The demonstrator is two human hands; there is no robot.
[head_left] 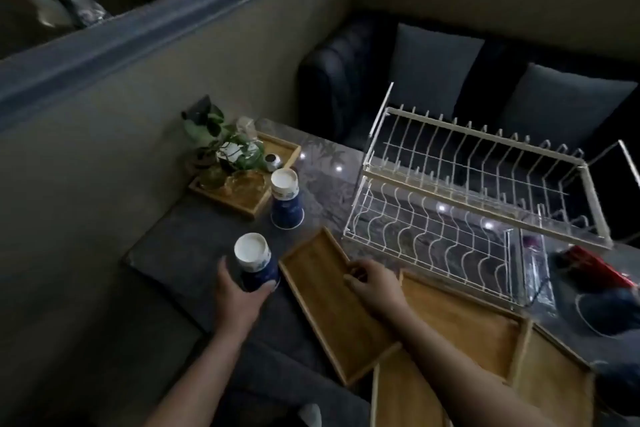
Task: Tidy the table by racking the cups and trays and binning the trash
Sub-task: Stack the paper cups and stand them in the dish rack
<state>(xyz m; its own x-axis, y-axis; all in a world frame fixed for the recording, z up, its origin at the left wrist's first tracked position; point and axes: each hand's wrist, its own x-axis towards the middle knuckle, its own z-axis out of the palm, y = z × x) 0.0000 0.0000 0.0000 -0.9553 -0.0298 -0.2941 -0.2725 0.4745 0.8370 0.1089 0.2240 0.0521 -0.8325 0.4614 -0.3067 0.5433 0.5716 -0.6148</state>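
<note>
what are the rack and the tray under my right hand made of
The dish rack looks like thin metal wire with a white coating, going by its slim bent rods. The tray looks like bamboo or light wood, matte with faint grain.

Left hand (239, 295) wraps an upside-down blue cup (254, 262) on the bench (180, 253), fingers curled round its lower part. Right hand (375, 282) grips the far right rim of a long wooden tray (325, 308). A second upturned cup (285, 201) stands farther off, just beside a far tray (242, 199) holding a plant (221, 139) and glassware. White wire rack (467, 198) sits right, both tiers bare. More trays (485, 333) overlap near right. Red wrapper (592, 265) lies far right.
</note>
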